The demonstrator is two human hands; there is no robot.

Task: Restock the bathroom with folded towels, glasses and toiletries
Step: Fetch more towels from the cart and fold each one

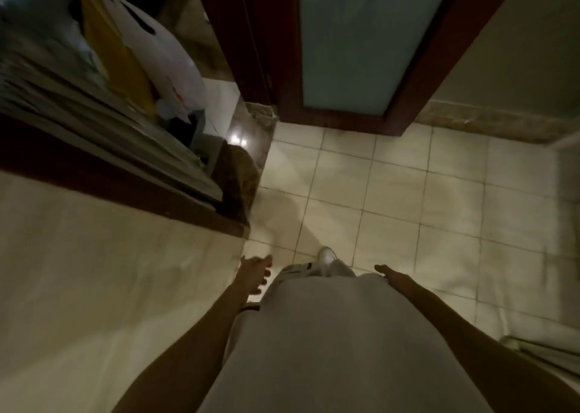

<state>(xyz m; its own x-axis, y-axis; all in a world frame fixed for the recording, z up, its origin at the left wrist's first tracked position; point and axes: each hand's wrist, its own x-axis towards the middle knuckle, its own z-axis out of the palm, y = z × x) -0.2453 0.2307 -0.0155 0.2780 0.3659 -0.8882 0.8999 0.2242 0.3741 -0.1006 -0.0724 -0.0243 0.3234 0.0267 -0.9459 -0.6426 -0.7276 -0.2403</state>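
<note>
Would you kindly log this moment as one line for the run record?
place: tiled floor | left hand: open, empty | right hand: open, empty | ahead: frosted-glass door

This is an indoor passage in a home or lodging, just at a doorway. Pale square floor tiles [392, 193] with dark grout lines fill the middle and right of the frame. At top centre stands a dark red-brown wooden door [282, 52] with a frosted glass panel [361, 36]. A veined stone skirting [486, 124] runs under the plain wall at upper right. At upper left, a storage recess edged in dark wood [110, 190] holds a white plastic bag [157, 45], a yellow bag [122, 58] and a blurred stack of flat things [78, 114].
</note>
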